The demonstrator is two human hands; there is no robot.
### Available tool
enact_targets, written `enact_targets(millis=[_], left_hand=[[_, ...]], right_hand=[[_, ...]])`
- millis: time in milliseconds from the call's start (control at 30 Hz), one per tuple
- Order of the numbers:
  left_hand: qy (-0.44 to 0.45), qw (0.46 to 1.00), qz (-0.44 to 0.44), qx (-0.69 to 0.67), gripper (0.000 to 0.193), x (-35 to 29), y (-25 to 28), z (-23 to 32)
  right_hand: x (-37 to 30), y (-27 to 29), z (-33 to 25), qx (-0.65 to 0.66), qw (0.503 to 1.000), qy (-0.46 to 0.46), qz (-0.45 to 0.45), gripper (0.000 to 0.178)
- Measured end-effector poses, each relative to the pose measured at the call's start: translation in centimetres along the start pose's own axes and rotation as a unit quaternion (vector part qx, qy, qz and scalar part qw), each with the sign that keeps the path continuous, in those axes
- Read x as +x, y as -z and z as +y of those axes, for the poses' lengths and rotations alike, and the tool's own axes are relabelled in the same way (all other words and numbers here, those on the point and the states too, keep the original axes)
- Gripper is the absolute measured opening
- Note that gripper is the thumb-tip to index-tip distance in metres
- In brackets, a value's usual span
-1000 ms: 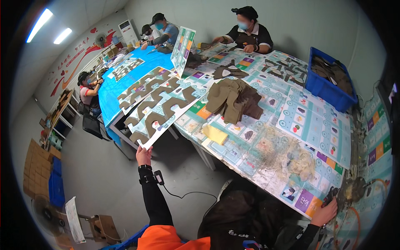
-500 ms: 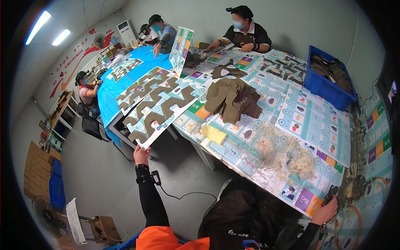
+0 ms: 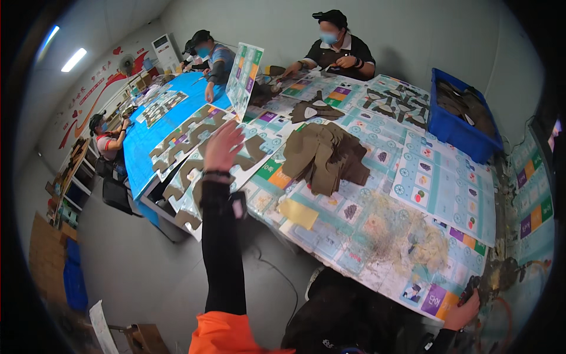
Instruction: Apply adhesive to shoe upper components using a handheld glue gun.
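Observation:
My left hand (image 3: 223, 146) reaches out over a white board (image 3: 196, 227) that carries rows of brown cut pieces (image 3: 247, 151). Its fingers are stretched and hold nothing; whether they touch the pieces I cannot tell. At the lower right my right hand (image 3: 464, 312) is closed round a dark tool (image 3: 470, 289) that looks like a spray gun, beside the table's corner. A fanned heap of brown fabric pieces (image 3: 324, 156) lies in the middle of the patterned table cover. A yellow cloth or sponge (image 3: 298, 213) rests at the table's near edge.
A blue crate (image 3: 463, 127) of brown pieces stands at the far right. An upright patterned board (image 3: 244, 79) rises behind my left hand. A co-worker (image 3: 339, 47) sits across the table; others work along the blue-covered table (image 3: 138, 168). An orange hose (image 3: 507, 315) hangs at right.
My left hand has let go of the white board's near corner and moved up and forward over the pieces. My right hand keeps its hold on the tool. The view has shifted slightly.

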State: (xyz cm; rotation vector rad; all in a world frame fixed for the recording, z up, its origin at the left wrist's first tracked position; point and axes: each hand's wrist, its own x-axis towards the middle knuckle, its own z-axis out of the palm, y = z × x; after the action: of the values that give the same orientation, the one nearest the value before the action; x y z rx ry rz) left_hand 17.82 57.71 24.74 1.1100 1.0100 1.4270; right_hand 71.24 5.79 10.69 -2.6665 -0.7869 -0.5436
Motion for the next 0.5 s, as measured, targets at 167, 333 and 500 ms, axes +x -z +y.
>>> enact_targets(millis=[167,333,500], left_hand=[[-0.035,0.729,0.142,0.669,0.045,16.0,-3.5,-2.4],[0.058,0.679,0.171,0.711,0.049,23.3,-4.1,-5.5],[0.041,0.654,0.076,0.752,0.047,32.8,-1.3,-12.8]], right_hand=[[-0.3,-4.6,3.2,0.251,0.966,-0.013,0.063,0.051],[-0.7,-0.8,-0.1,0.014,0.995,0.031,0.097,0.048],[-0.8,-1.5,2.4,0.050,0.994,0.026,0.094,0.042]])
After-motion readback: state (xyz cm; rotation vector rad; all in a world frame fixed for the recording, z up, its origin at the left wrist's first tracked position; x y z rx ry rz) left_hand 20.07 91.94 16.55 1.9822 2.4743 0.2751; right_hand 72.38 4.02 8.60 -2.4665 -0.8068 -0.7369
